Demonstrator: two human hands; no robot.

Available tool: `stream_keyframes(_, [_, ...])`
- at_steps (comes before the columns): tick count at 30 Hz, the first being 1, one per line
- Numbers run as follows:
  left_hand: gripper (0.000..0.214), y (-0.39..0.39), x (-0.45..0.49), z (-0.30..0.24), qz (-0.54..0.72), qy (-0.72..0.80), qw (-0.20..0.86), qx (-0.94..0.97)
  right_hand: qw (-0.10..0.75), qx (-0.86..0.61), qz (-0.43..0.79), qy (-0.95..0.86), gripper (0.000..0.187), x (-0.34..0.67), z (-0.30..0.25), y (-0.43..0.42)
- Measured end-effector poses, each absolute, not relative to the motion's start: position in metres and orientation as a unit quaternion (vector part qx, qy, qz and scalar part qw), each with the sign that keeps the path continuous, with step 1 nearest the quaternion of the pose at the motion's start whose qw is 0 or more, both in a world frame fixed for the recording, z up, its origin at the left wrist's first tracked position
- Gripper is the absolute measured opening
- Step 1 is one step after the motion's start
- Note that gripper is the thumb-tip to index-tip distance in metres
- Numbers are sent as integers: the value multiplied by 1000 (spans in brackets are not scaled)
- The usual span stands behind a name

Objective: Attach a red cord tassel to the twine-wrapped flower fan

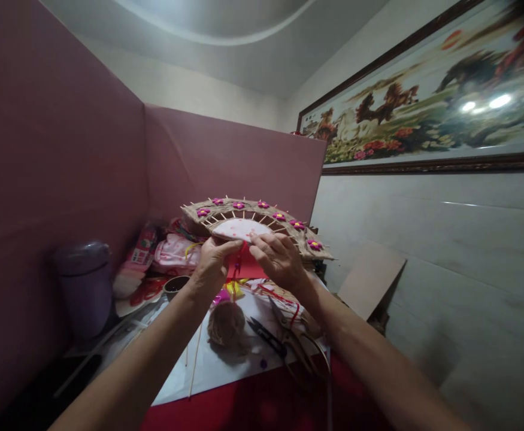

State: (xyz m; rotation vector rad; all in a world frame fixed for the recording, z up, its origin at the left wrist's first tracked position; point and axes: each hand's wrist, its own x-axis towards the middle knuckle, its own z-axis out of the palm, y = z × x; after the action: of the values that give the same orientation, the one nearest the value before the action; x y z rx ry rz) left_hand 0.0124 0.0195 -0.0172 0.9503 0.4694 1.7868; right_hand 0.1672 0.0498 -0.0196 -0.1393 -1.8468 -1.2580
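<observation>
A handmade fan (190, 211) is held up in front of me, with thin wooden ribs, a brown twine band and pink felt flowers (263, 205). Its half-round centre is white fabric (239, 227) with small pink marks. My left hand (212, 263) is closed on the fan's lower left edge, thumb along the front. At the lower right of the white fabric, my right hand (282, 260) is closed with bent fingers against the fan; its fingertips are partly hidden. Between the hands hangs a red cord (237, 272), before a red sheet (256, 270).
Below lie a ball of twine (226, 324), black thread snips (267, 337) and large scissors (295, 341) on white paper (176, 377). A purple lidded container (84, 293) stands left, near a dark cup (176, 285). Pink partitions (230, 155) enclose the back and left.
</observation>
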Motion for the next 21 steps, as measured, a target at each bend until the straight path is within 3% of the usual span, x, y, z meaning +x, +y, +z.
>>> stream_keyframes(21, [42,0,15,-9,775,88,489,391,438,-29,-542,-717,9,164,0,32])
